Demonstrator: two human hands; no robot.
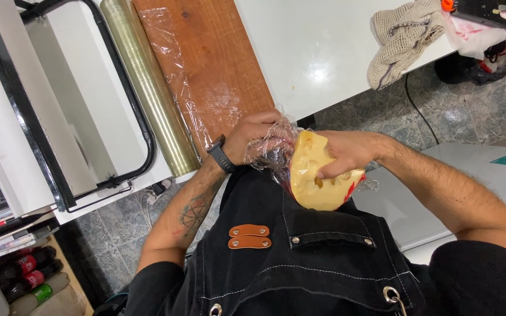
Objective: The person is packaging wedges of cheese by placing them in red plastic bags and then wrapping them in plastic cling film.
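A pale yellow wedge of cheese with holes is held against my black apron, just off the counter's edge. My right hand grips it from above, fingers pressed on its cut face. My left hand, with a dark watch on the wrist, pinches crumpled clear plastic film that clings to the left side of the cheese.
A wooden board with film stretched over it lies on the white counter, beside a roll of cling film on a wrapping machine. A knitted cloth sits far right. Bottles stand low left.
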